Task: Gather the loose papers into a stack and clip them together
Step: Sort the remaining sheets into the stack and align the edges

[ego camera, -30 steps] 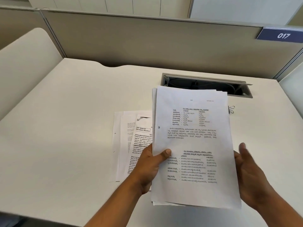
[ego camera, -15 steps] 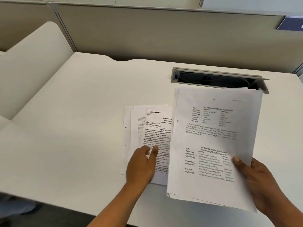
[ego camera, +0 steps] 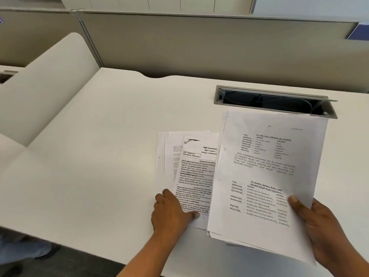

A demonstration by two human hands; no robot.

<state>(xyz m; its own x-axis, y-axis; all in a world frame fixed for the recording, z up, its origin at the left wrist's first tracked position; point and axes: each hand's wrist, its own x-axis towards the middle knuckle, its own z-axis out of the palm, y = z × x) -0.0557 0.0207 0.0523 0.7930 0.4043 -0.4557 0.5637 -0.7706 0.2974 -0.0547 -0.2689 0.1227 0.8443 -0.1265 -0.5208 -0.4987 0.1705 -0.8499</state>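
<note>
My right hand (ego camera: 319, 222) now carries the stack (ego camera: 265, 176) alone over the table's near right edge, gripping it with the thumb on top. My left hand (ego camera: 171, 212) has let go and dropped onto the loose sheets (ego camera: 191, 168) by the near edge. Its fingers are bent, but I cannot tell if they grip. Gathering isn't finished. Beyond lie the white table (ego camera: 99, 136), an open cable hatch (ego camera: 275, 100) and a grey partition (ego camera: 199, 47).

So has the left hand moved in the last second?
Yes. The left hand let go of the held stack and came down leftward onto the loose sheets on the desk, farther from the cable slot.
</note>
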